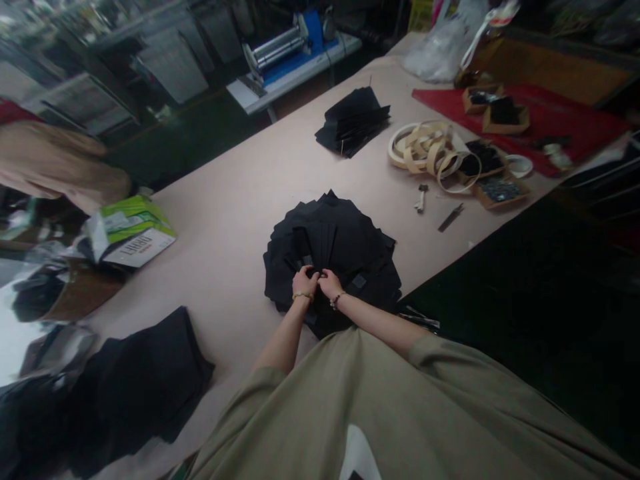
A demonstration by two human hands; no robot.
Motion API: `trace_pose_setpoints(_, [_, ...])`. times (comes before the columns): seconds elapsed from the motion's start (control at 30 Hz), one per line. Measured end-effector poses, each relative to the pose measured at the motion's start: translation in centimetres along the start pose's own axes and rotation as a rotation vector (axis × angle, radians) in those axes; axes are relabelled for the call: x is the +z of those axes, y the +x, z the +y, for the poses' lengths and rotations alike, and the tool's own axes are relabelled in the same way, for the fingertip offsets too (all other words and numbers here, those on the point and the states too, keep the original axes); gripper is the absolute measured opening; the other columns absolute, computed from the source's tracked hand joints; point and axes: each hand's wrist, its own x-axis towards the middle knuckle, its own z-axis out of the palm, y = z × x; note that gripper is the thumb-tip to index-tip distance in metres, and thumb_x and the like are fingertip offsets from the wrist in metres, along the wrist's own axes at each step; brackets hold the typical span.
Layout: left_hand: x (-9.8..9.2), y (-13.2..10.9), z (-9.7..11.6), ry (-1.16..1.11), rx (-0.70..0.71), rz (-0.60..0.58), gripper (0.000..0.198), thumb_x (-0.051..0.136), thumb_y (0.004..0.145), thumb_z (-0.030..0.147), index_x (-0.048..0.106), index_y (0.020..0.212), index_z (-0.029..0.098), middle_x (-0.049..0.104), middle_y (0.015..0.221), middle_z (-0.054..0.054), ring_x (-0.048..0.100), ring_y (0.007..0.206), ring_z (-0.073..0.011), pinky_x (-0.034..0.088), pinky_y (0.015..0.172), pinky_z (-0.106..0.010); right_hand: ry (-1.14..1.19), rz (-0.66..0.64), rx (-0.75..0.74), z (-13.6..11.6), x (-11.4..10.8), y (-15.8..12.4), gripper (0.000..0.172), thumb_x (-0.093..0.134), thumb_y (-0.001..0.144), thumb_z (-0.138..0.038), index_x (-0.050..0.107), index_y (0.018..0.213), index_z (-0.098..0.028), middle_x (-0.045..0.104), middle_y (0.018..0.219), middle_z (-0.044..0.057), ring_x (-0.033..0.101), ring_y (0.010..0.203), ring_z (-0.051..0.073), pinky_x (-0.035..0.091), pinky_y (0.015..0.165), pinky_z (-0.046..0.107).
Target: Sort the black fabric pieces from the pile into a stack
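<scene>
Black fabric pieces [345,220] lie overlapped in a round, fanned pile on the pale table, close to my body. Over the near part of this pile, my left hand [305,282] has its fingers curled at the dark cloth. My right hand [330,284] is right beside it, fingertips closed together at the same spot. Both hands seem to pinch black fabric between them, though the exact edge is too dark to tell. A small grey patch [359,281] shows on the cloth to the right of my hands.
Another black stack [354,120] sits farther back on the table [215,220]. Tan strap rolls [430,150], a small metal tool [451,217] and small-parts boxes [501,190] are at right. At left are a green-white box [135,233] and dark cloth [145,380].
</scene>
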Motion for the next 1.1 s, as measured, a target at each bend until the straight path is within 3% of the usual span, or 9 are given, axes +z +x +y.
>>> trace_pose_setpoints(0.23, [-0.2,-0.1,0.0,0.016,0.016,0.057,0.034,0.061,0.085,0.035,0.07,0.116,0.023,0.066,0.114,-0.012,0.063,0.107,-0.025,0.048,0.095,-0.034,-0.038,-0.032,0.056,-1.3,0.4,2.3,0.032,0.062,0.071,-0.012,0.073,0.101,-0.016,0.074,0.105,0.01,0.069,0.103,0.024,0.053,0.087,0.029])
trace_pose_setpoints(0.3, [-0.4,0.0,-0.1,0.005,0.008,0.082,0.033,0.061,0.086,0.035,0.071,0.114,0.021,0.066,0.114,-0.013,0.063,0.106,-0.0249,0.048,0.095,-0.034,-0.047,-0.013,0.031,-1.4,0.6,2.1,0.029,0.063,0.072,-0.014,0.073,0.099,-0.017,0.073,0.107,0.01,0.067,0.107,0.025,0.051,0.09,0.03])
trace_pose_setpoints(0.43, [-0.9,0.5,-0.1,-0.023,0.026,0.051,0.028,0.061,0.086,0.033,0.073,0.108,0.019,0.07,0.108,-0.01,0.063,0.105,-0.0228,0.047,0.096,-0.032,-0.034,0.033,-0.069,-1.3,1.0,0.9,0.04,0.06,0.076,-0.013,0.067,0.114,-0.017,0.066,0.124,0.011,0.06,0.119,0.021,0.044,0.103,0.03])
trace_pose_setpoints(0.53, [-1.3,1.0,-0.1,-0.029,0.028,0.042,0.029,0.061,0.087,0.038,0.074,0.104,0.019,0.072,0.105,-0.01,0.064,0.102,-0.0227,0.047,0.093,-0.032,0.0,0.005,-0.096,-1.4,1.2,0.8,0.048,0.055,0.078,-0.009,0.06,0.125,-0.014,0.069,0.119,0.011,0.063,0.111,0.019,0.047,0.099,0.03])
trace_pose_setpoints(0.67, [-1.7,1.4,0.0,-0.038,-0.025,0.054,0.034,0.064,0.083,0.048,0.074,0.098,0.02,0.073,0.101,-0.01,0.066,0.097,-0.024,0.049,0.088,-0.033,0.04,-0.12,-0.147,-1.4,1.4,1.3,0.04,0.054,0.073,-0.002,0.07,0.107,-0.016,0.074,0.106,0.006,0.067,0.101,0.018,0.05,0.093,0.028])
trace_pose_setpoints(0.8, [-1.5,1.5,0.1,-0.045,-0.061,0.064,0.028,0.064,0.084,0.047,0.072,0.093,0.021,0.073,0.096,-0.008,0.066,0.093,-0.0223,0.049,0.085,-0.031,0.067,-0.192,-0.158,-0.7,1.2,1.5,0.039,0.056,0.067,0.0,0.072,0.098,-0.017,0.075,0.098,0.003,0.068,0.094,0.018,0.052,0.088,0.027])
trace_pose_setpoints(0.9, [-0.8,1.3,0.4,-0.025,-0.045,0.086,0.02,0.063,0.085,0.035,0.069,0.098,0.021,0.071,0.1,-0.007,0.065,0.097,-0.0213,0.048,0.088,-0.031,0.076,-0.136,-0.126,-0.1,0.9,1.4,0.048,0.059,0.067,-0.003,0.068,0.112,-0.015,0.073,0.102,0.006,0.067,0.095,0.018,0.051,0.089,0.028])
trace_pose_setpoints(0.97, [-0.3,1.0,0.8,0.013,-0.012,0.128,0.025,0.061,0.084,0.024,0.064,0.109,0.021,0.068,0.109,-0.007,0.064,0.101,-0.0205,0.047,0.089,-0.03,0.086,-0.06,-0.099,0.1,0.7,1.3,0.06,0.059,0.07,-0.007,0.057,0.13,-0.014,0.071,0.104,0.006,0.066,0.096,0.017,0.051,0.09,0.029])
trace_pose_setpoints(1.1, [0.3,0.5,1.2,0.173,0.112,0.139,0.028,0.054,0.086,0.019,0.063,0.112,0.026,0.058,0.119,-0.008,0.065,0.088,-0.0193,0.05,0.076,-0.03,0.144,0.06,-0.056,0.3,0.4,1.4,0.069,0.06,0.072,-0.01,0.045,0.139,-0.016,0.069,0.096,0.003,0.065,0.091,0.015,0.051,0.09,0.029])
